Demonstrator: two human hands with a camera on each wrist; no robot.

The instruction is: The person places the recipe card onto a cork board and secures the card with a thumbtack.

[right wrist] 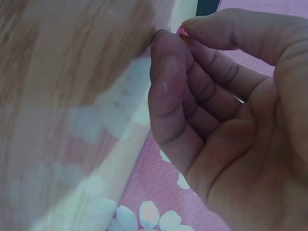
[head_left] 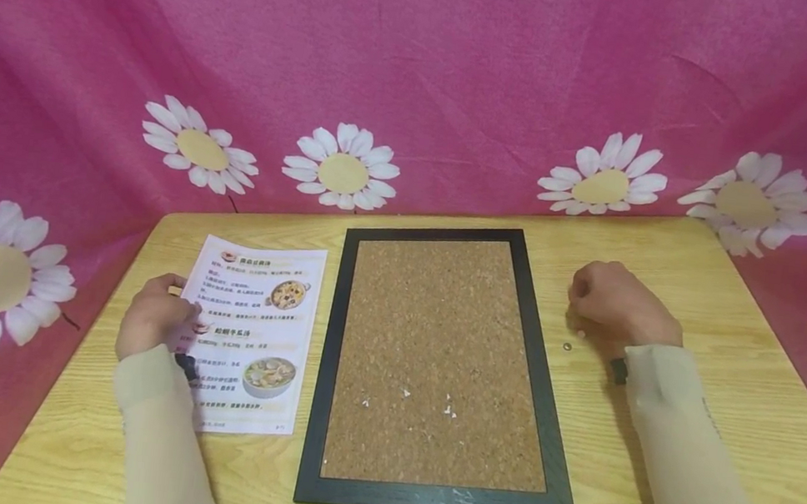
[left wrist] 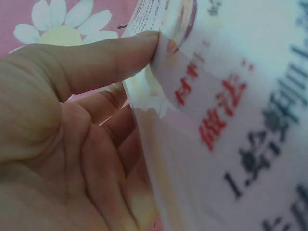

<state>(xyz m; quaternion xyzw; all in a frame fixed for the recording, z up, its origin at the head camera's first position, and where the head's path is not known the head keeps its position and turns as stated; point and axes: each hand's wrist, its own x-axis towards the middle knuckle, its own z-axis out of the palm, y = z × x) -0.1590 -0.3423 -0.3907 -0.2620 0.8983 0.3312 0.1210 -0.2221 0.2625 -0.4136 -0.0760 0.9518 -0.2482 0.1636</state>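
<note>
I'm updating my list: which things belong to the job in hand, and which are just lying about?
Job, apparently:
printed sheet, in the left hand
small reddish thing, pinched by the right hand
framed corkboard

Probably incidental:
white flecks on the corkboard
small round thing on the table, role unclear
flowered cloth

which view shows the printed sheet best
The head view: nearly all of the printed sheet is in frame, with both large food pictures, though the left hand hides part of its left edge. The left wrist view shows only a close-up of part of it; the right wrist view shows none.
</note>
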